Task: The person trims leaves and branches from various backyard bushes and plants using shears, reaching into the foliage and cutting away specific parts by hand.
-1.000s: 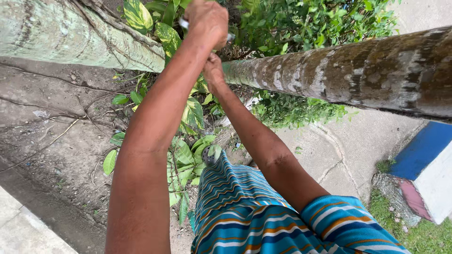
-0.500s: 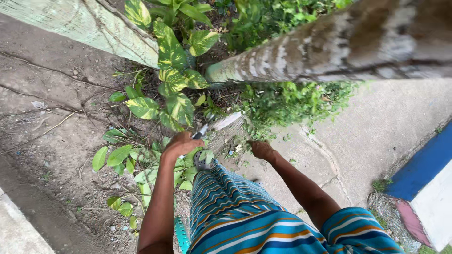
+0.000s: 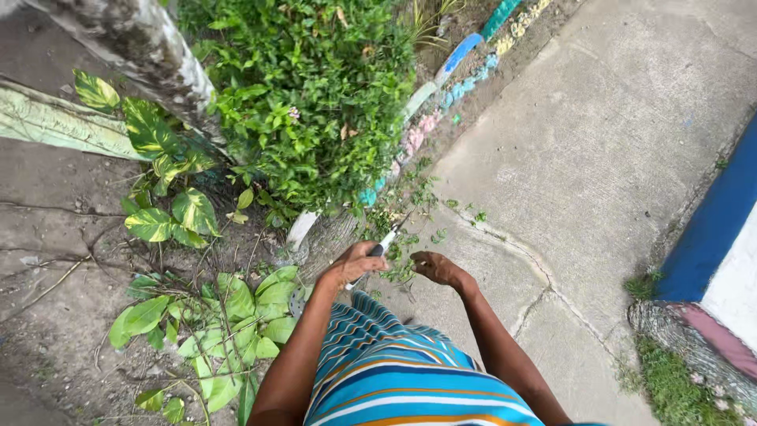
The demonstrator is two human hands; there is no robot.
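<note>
Both hands hang low in front of the person's blue-striped garment (image 3: pixel 394 379): the left hand (image 3: pixel 355 264) is curled tight around the handle of a knife (image 3: pixel 386 239), whose pale blade points up and away toward the bush, while the right hand (image 3: pixel 438 268) sits just beside it, loosely cupped and holding nothing that can be made out. Cut green sprigs (image 3: pixel 418 201) lie scattered on the cracked concrete path (image 3: pixel 599 158) just beyond the blade. A dense leafy bush (image 3: pixel 315 95) grows behind a painted, multicoloured border edging (image 3: pixel 453 67). Broad variegated leaves (image 3: pixel 165 221) spread over bare dirt (image 3: pixel 47 260) on the left, below a mottled tree trunk (image 3: pixel 150 47). A blue and white wall (image 3: pixel 721 237) rises at the right.
</note>
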